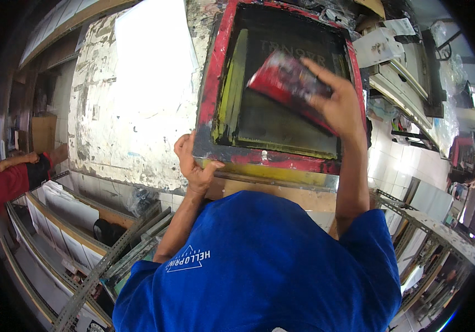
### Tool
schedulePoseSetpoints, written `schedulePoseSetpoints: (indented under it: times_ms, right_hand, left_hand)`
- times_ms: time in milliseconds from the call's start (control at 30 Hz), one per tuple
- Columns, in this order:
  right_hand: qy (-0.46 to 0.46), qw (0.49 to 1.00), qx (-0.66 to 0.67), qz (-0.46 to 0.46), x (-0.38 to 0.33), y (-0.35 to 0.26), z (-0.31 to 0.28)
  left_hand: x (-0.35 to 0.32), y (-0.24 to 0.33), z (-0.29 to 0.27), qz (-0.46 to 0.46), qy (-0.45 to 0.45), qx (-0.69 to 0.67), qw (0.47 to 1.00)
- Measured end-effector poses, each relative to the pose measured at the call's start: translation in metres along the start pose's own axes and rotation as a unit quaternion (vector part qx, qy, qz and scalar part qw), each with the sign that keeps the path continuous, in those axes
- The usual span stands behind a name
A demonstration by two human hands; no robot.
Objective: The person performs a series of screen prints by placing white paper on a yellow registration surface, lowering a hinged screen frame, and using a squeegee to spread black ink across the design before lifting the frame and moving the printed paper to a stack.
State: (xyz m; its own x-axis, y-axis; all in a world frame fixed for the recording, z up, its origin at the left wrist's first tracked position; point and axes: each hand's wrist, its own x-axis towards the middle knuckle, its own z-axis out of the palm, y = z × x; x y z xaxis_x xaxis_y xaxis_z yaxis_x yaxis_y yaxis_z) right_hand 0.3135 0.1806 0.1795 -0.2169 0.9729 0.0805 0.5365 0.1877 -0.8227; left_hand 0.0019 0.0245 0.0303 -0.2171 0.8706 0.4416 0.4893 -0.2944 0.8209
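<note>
Over the dark mesh (290,122) of a printing screen, toward its upper right part, a red, dark-blotched block (288,83) is tilted from upper left to lower right; motion blur hides its details, and whether it touches the mesh I cannot tell. The person's right hand (341,108) has hold of its right end, the fingers parted only by the block's width, one finger laid along the top and the thumb on the near side. Faint lettering shows in the mesh just beyond the block, and yellow-green strips run along the mesh's edges. Around it goes a red and black frame (265,156), paint-smeared. At its near left corner the left hand (196,166) grips the frame, fingers bent around the left side and the thumb along the near edge.

Just left of the frame, white sheets (151,61) lie on a paint-stained tabletop (94,105). Farther left another person in a red shirt (8,182) shows near the rim of the view. Metal racks stand at the lower left (91,282) and lower right (414,221), beside pale tiles (381,166).
</note>
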Motion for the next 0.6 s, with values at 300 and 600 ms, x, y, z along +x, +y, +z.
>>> schedulePoseSetpoints:
  times_ms: [300, 600]
  right_hand:
    - [0.072, 0.909, -0.362, -0.196, -0.044, -0.126, -0.030]
    - [0.108, 0.945, -0.160, -0.263, 0.046, -0.177, -0.084]
  left_hand:
    - [0.103, 0.071, 0.020, 0.007, 0.148, -0.174, 0.973]
    - [0.227, 0.058, 0.083, 0.089, 0.218, -0.226, 0.945]
